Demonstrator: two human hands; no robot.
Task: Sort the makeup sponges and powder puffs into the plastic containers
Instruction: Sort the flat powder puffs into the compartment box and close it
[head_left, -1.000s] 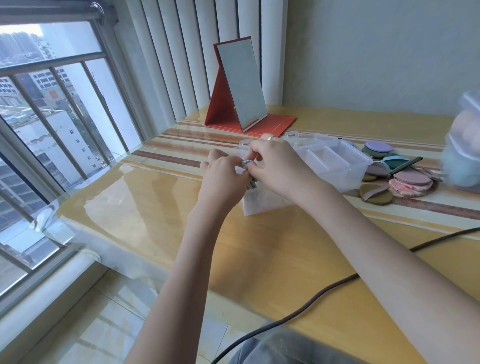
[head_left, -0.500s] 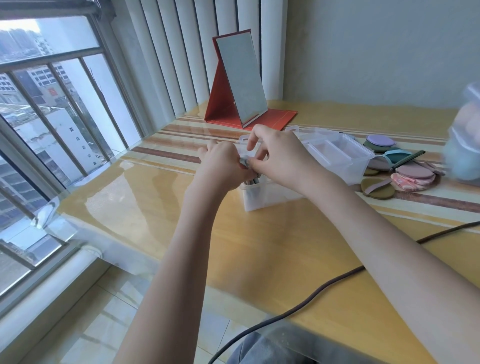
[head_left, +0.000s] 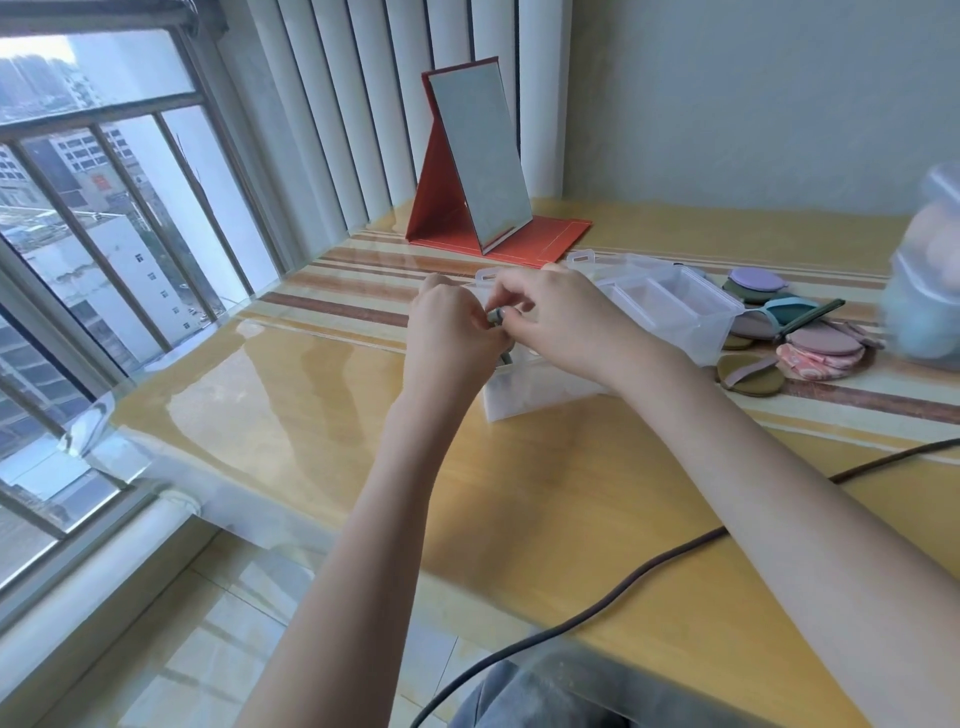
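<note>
Right now I have both hands at frame centre, over the near end of the container (head_left: 545, 397). My left hand (head_left: 449, 332) and right hand (head_left: 558, 319) each have a curled grip pinching one dark puff (head_left: 498, 315) between them. I judge this the placing step: next, lower it into the compartment just below. Remaining puffs (head_left: 810, 338) lie at right on the bench (head_left: 519, 493).
</note>
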